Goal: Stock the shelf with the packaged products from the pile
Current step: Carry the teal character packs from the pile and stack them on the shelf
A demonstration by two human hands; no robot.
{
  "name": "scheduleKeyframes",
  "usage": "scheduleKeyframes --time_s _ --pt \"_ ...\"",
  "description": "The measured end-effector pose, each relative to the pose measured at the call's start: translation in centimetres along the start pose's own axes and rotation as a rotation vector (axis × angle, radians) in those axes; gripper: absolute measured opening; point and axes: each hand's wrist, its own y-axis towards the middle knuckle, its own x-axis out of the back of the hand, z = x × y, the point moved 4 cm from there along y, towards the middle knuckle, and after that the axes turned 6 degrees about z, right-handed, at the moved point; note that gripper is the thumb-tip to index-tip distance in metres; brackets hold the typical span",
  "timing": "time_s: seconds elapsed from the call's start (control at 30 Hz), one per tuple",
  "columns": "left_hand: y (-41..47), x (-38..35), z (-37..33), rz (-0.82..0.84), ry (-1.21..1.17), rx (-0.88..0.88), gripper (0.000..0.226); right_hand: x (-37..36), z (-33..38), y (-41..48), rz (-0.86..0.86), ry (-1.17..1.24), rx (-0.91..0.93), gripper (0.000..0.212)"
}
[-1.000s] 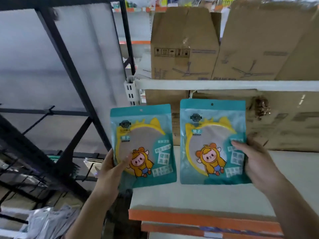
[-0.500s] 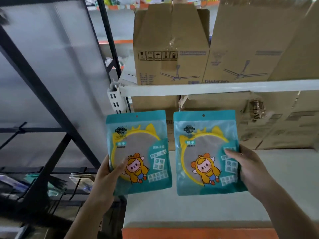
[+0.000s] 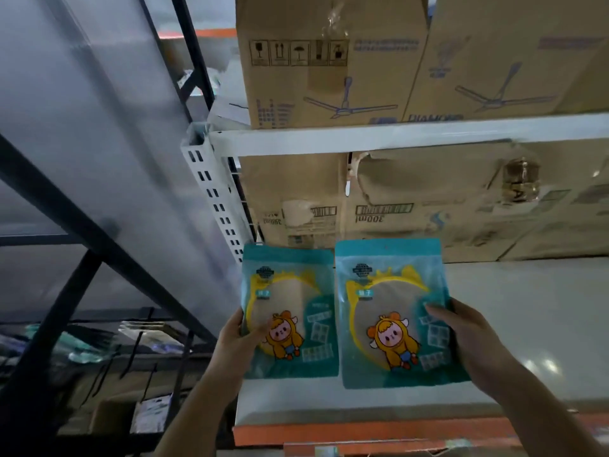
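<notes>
Grips a teal packet [image 3: 290,311] in the left hand [image 3: 235,341], thumb on the front at its left edge, other fingers hidden behind. Grips a second packet [image 3: 389,311] in the right hand [image 3: 464,338], thumb across the front near its right edge. Holds both upright, side by side between the two thumbs, over the white shelf [image 3: 527,324], with cardboard boxes [image 3: 296,206] beyond the fingertips.

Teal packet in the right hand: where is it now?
In the head view the teal packet sits centre-right, held by the right hand over the white shelf, beside the matching packet in the left hand.
</notes>
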Motion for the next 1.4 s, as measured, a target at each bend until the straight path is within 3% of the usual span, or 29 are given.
scheduleKeyframes --time_s 0.3,0.37,0.5,0.6,0.73,1.4 --pt "4.0 -0.7 4.6 -0.093 0.062 0.130 0.029 1.5 -2.2 0.5 -0.043 -0.014 -0.017 0.016" --pt "4.4 -0.5 4.7 -0.151 0.228 0.120 0.031 1.9 -2.3 0.7 -0.038 -0.015 -0.027 0.018" --pt "4.4 -0.2 3.7 -0.267 0.854 0.095 0.041 1.8 -2.6 1.1 -0.043 -0.029 -0.038 0.021" --pt "4.4 0.2 3.6 -0.295 1.057 0.097 0.056 1.4 -2.7 1.4 -0.025 -0.056 -0.032 0.021" --pt "4.2 0.5 3.6 -0.282 1.081 0.096 0.065 0.6 -2.5 1.5 0.003 -0.062 -0.020 0.022" --pt "4.0 0.0 3.7 -0.178 1.111 0.074 0.051 -0.6 -2.3 0.1 0.014 0.001 -0.016 0.024"
